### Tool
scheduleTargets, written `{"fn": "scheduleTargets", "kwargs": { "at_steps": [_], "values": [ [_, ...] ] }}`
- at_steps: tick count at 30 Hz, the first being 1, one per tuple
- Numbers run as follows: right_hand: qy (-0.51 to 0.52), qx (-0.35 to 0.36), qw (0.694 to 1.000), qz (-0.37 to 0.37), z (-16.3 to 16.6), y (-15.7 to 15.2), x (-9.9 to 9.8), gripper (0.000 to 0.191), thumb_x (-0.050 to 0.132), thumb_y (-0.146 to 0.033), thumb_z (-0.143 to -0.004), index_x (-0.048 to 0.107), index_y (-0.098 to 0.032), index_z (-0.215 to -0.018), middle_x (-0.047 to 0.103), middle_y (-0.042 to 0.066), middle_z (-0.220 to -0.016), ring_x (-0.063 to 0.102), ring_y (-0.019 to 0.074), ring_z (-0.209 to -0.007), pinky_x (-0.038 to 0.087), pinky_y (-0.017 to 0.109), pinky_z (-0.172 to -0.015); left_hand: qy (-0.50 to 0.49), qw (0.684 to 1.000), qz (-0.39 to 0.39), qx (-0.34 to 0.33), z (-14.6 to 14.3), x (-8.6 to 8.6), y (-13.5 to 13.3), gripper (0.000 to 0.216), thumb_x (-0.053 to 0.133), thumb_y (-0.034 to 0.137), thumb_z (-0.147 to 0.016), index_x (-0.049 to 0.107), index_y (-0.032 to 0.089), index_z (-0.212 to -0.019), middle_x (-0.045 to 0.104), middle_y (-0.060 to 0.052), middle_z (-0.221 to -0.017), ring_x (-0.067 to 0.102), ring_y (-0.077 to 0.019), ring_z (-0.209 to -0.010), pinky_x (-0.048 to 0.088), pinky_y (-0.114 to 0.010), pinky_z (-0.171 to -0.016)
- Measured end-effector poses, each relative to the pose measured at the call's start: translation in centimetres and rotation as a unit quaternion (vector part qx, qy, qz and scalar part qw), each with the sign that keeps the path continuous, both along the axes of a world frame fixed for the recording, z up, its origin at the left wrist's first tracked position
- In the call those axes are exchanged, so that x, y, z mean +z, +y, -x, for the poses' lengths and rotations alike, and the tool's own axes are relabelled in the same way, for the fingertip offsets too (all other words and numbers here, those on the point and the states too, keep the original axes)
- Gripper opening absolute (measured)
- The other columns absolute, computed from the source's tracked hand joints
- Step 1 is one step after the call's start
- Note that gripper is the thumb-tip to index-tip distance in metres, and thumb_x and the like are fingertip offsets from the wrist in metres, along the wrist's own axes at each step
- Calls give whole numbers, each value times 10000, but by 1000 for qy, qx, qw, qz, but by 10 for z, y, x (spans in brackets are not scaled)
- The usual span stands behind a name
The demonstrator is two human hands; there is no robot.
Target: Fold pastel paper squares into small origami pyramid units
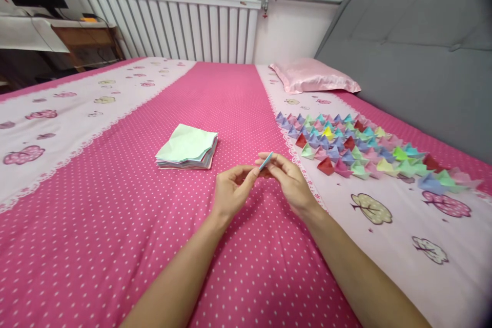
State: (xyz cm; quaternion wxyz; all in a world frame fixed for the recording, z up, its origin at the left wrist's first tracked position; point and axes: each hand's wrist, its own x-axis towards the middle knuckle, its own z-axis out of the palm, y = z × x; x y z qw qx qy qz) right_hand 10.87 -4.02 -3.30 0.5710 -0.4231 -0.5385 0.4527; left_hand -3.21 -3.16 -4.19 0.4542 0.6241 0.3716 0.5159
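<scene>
Both my hands meet above the pink dotted bedsheet [115, 246]. My left hand [230, 189] and my right hand [290, 179] pinch a small folded blue paper [265, 161] between their fingertips. A stack of square coloured papers [188, 148], pale green on top, lies on the sheet a little to the left and beyond my hands. To the right, several small folded paper shapes [353, 146] in many colours lie in rows on the pale pink band of the sheet.
A pink satin pillow [313, 76] lies at the far right by the grey padded headboard [415, 56]. A white radiator [172, 25] runs along the far wall. A wooden desk [84, 41] stands at the far left.
</scene>
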Motion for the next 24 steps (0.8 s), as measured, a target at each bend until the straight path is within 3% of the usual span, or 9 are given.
{"fn": "scheduleTargets", "kwargs": {
  "at_steps": [5,10,16,20,24],
  "values": [
    [-27,14,1000,2,0,-3,4,294,541,-374,-824,618,-208,-1054,654,70,-1068,618,177,-912,482,318,-778,-22,999,32,-3,-2,-1,1,262,645,353,-748,697,117,-846,726,-96,-825,671,-181,-740,519,-271,-665],
    [-43,5,999,-14,2,-3,-2,309,566,-411,-815,629,-213,-1044,656,70,-1049,611,182,-961,502,299,-782,-52,993,99,-38,-4,1,2,295,712,346,-672,665,97,-824,701,-76,-688,599,-111,-508,452,-207,-466],
    [-24,20,1000,1,3,-2,-2,356,572,-434,-804,642,-226,-1085,662,67,-1055,634,167,-840,538,301,-710,-95,987,112,-71,-3,5,1,405,737,332,-641,652,95,-959,699,-140,-957,664,-164,-726,516,-241,-600],
    [-27,19,999,1,3,-2,-1,371,556,-449,-813,645,-230,-1098,654,67,-1082,624,164,-851,536,288,-707,-59,989,107,-79,-3,4,1,494,702,350,-685,613,88,-1094,685,-158,-994,640,-138,-613,479,-225,-499],
    [-42,15,999,-6,2,-2,-2,392,510,-461,-841,639,-214,-1117,679,63,-956,613,153,-777,524,274,-665,-41,991,83,-94,-2,2,2,482,676,338,-716,598,93,-1125,698,-140,-915,658,-181,-704,495,-239,-547]
  ]
}}
